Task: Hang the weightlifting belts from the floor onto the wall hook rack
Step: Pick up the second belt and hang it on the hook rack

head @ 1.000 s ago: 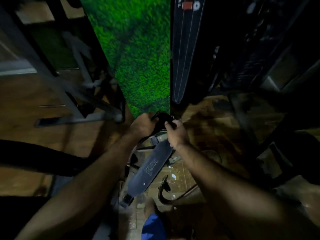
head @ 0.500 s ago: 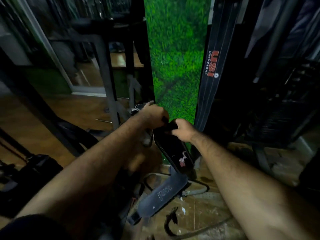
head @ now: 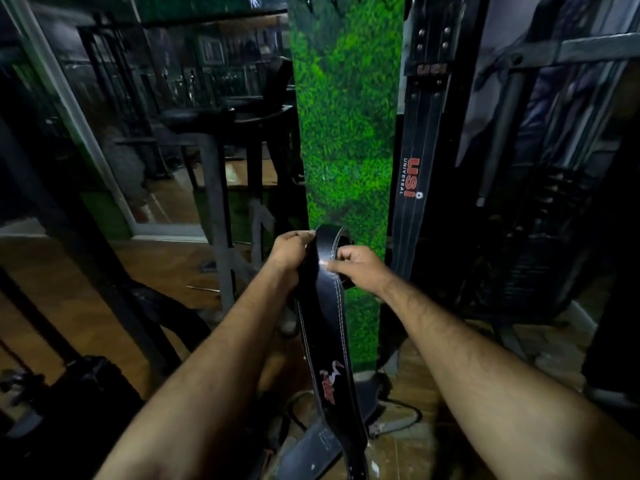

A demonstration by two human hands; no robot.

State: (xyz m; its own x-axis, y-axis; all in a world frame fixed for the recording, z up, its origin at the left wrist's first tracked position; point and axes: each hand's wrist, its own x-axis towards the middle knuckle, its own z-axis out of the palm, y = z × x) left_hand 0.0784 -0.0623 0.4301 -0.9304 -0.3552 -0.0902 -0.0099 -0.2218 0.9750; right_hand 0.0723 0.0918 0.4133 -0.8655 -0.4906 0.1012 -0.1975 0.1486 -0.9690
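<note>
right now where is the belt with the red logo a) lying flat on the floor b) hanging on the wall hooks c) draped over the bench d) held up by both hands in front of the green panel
d: the left hand and right hand both grip the top of the black belt, which hangs down in front of the green panel.

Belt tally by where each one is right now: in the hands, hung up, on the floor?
In the hands: 1, the black belt with white stitching, left hand and right hand gripping its top end.
Hung up: 1, the black USI belt beside the green wall panel.
On the floor: 1, the grey belt.
Total: 3 belts visible.
</note>
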